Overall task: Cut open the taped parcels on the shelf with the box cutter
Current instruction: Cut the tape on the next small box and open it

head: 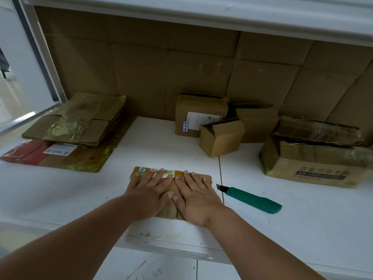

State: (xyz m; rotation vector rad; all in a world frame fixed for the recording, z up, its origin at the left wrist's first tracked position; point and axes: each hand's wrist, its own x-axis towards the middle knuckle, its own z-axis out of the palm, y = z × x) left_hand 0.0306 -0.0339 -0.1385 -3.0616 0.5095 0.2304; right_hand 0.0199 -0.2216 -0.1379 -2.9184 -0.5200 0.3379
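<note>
Flattened boxes (74,126) at shelf (165,142) left edge. Front edge, centre: both hands, left (149,190) & right (196,196), fingers straight, pressing flat parcel (171,211). Box cutter (250,199) just right, untouched. Back: box (193,116) tagged "3-2-4".

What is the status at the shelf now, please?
Left hand and right hand open, pressing the flattened box. Green box cutter lies unheld at right. Nothing blocking.
</note>
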